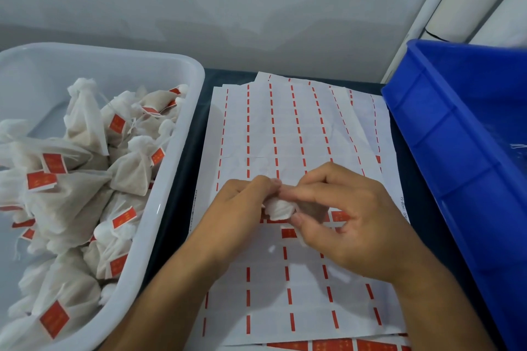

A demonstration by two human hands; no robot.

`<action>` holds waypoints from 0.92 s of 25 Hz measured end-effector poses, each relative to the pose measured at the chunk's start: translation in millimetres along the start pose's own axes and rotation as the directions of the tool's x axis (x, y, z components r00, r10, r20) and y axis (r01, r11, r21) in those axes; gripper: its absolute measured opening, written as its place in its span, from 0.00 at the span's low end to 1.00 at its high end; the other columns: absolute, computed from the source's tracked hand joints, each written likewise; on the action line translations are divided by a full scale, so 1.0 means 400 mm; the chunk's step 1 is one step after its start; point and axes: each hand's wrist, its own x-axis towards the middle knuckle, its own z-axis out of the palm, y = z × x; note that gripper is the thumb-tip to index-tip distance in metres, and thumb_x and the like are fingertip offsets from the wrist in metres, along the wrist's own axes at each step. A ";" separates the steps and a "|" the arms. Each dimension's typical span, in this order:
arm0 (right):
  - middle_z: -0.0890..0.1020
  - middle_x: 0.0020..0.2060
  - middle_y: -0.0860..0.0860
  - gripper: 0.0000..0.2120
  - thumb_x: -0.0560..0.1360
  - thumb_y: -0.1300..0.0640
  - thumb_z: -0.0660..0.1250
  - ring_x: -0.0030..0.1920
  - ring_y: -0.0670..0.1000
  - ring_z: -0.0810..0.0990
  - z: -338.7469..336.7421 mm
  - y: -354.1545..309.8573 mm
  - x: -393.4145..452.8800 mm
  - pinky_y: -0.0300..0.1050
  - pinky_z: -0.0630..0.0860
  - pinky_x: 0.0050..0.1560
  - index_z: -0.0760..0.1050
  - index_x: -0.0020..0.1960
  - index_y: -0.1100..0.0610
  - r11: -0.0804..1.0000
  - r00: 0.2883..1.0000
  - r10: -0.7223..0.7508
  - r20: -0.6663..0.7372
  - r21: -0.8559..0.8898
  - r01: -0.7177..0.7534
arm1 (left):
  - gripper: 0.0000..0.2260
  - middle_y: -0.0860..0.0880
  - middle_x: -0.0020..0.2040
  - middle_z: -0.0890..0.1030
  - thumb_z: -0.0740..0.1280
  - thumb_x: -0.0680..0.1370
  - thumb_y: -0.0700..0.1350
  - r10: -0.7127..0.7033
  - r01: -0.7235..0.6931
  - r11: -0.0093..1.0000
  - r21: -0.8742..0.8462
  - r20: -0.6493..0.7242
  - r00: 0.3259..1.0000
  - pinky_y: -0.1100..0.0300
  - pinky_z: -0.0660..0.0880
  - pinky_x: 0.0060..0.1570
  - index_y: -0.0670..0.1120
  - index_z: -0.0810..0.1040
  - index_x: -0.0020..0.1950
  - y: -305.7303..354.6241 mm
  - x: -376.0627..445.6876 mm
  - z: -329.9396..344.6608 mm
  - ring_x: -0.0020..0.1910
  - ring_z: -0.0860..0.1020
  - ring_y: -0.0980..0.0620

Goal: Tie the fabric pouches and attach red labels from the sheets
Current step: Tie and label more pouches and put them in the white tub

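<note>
A blue crate (456, 134) fills the right side, cut off by the frame edge, its contents mostly out of sight apart from a faint white thread low inside. On the left a white tub (159, 168), cropped at the left and bottom, holds a heap of tied pouches (85, 168) that carry red labels; the print on those labels is too blurred to read. Between the two containers a stack of label sheets (285, 128) lies on a dark table (182, 157), most of the upper sheet stripped to thin red slivers, with a few whole red labels (289, 233) partly covered by the hands. Above the sheets, the left hand (239, 202) and the right hand (342, 222) meet fingertip to fingertip, fingers curled, both pinching one small fabric pouch (279, 209). Only its white gathered end shows between the thumbs; the body is hidden behind the right fingers. Whether a string is held cannot be told.
</note>
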 end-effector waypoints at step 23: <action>0.82 0.49 0.45 0.13 0.78 0.58 0.72 0.47 0.42 0.81 0.006 0.019 0.009 0.30 0.77 0.46 0.84 0.61 0.52 0.997 0.993 -0.040 -0.112 -0.070 0.032 | 0.11 0.50 0.54 0.87 0.67 0.80 0.48 0.142 -0.123 0.985 -0.118 0.175 0.974 0.50 0.81 0.57 0.47 0.89 0.48 0.017 -0.006 -0.029 0.54 0.85 0.47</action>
